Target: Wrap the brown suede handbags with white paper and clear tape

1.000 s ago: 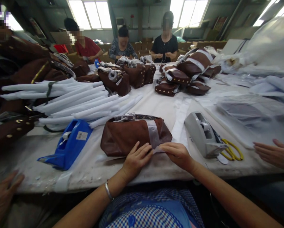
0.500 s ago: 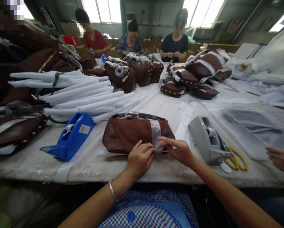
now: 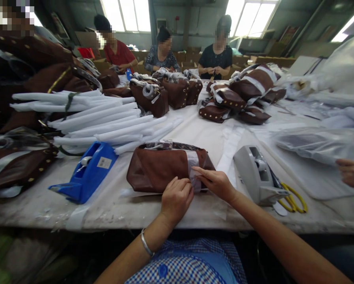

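A brown handbag (image 3: 156, 167) lies in front of me on the table, its handle wrapped in clear plastic along the far side. A whitish translucent wrapping strip (image 3: 192, 158) goes around its right part. My left hand (image 3: 177, 199) is closed against the bag's lower front edge, fingers bent beside the strip; the fingertips are partly hidden. My right hand (image 3: 217, 183) has its fingers closed on the strip at the bag's front right. To the left stands a blue tape dispenser (image 3: 91, 171), to the right a grey tape dispenser (image 3: 254, 173).
White paper rolls (image 3: 106, 120) lie at the left. Brown bags (image 3: 177, 92) stand behind, and wrapped bags (image 3: 250, 85) are piled at back right. Yellow-handled scissors (image 3: 298, 201) lie by the grey dispenser. A co-worker's hand (image 3: 353, 173) holds a plastic bag (image 3: 310, 144); several people sit opposite.
My right hand has shifted slightly left along the strip, while my left hand stays at the bag's edge. At the right, the co-worker's hand has risen with the plastic bag lifted.
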Available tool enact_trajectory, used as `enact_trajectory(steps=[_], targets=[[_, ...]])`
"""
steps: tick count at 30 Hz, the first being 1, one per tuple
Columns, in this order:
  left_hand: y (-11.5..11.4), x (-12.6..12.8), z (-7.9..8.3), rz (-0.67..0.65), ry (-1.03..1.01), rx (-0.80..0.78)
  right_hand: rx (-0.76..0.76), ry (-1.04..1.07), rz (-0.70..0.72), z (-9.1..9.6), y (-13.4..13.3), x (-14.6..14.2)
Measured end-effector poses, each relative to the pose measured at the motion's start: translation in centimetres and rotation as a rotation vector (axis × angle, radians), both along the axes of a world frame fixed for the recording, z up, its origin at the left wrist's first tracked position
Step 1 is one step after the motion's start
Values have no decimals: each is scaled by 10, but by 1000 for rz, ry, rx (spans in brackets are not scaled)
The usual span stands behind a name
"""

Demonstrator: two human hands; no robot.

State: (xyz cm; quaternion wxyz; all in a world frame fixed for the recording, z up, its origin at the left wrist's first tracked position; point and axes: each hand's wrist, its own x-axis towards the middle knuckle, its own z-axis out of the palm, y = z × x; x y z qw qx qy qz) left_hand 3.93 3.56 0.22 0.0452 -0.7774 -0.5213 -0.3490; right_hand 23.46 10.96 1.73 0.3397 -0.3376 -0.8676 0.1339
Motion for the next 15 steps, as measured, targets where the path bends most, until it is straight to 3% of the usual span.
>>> enact_trajectory(steps=[6,15], targets=[[1,5,5,93,43,-59,-34,-31,-120,-1,-1,-5],[3,5,0,149,142,47,148,-107,-247,5,-7,-18]])
